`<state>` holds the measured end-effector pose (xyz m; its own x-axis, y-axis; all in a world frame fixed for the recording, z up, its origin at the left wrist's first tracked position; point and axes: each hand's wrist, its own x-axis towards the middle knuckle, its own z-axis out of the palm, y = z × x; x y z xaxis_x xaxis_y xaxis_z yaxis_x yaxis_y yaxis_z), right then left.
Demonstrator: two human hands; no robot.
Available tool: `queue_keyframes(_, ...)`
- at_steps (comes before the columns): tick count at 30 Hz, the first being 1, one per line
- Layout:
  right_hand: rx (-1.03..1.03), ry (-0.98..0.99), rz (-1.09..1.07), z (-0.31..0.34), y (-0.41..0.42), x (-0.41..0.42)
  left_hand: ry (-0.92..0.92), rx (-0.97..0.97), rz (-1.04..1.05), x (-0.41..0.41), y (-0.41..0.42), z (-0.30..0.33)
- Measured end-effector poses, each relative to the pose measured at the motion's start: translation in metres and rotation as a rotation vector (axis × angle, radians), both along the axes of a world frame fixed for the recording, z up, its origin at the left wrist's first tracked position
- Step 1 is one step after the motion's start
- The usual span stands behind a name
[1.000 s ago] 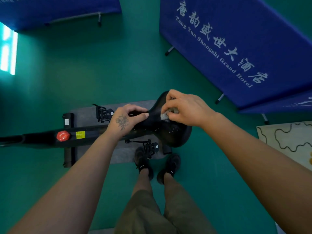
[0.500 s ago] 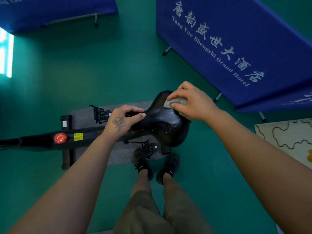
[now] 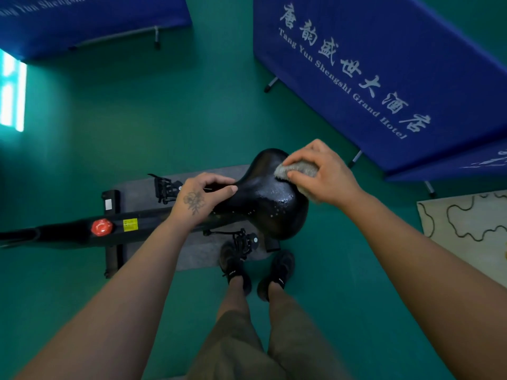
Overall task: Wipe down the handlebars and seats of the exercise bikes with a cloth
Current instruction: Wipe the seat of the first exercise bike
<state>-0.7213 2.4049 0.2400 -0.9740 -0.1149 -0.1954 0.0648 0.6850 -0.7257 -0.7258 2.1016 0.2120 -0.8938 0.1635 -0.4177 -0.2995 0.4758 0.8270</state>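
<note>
My right hand [image 3: 326, 174] pressed the grey cloth [image 3: 295, 171] onto the far right of the black seat [image 3: 269, 198], fingers curled around it; my left hand [image 3: 201, 196] gripped the seat's narrow nose, arm outstretched.

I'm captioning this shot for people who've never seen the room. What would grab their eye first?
Most likely the black bike seat at centre, glossy with wet spots, where the right hand presses a grey cloth on its far side while the tattooed left hand grips its narrow nose. Next, the blue banner with white lettering at upper right, then the red knob on the frame at left.
</note>
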Motion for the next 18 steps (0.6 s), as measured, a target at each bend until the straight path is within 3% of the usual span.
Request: queue_keyframes(18, -0.113, -0.037, -0.061, -0.011, 0.013, 0.026, 0.011, 0.012, -0.056, -0.002, -0.006, 0.004)
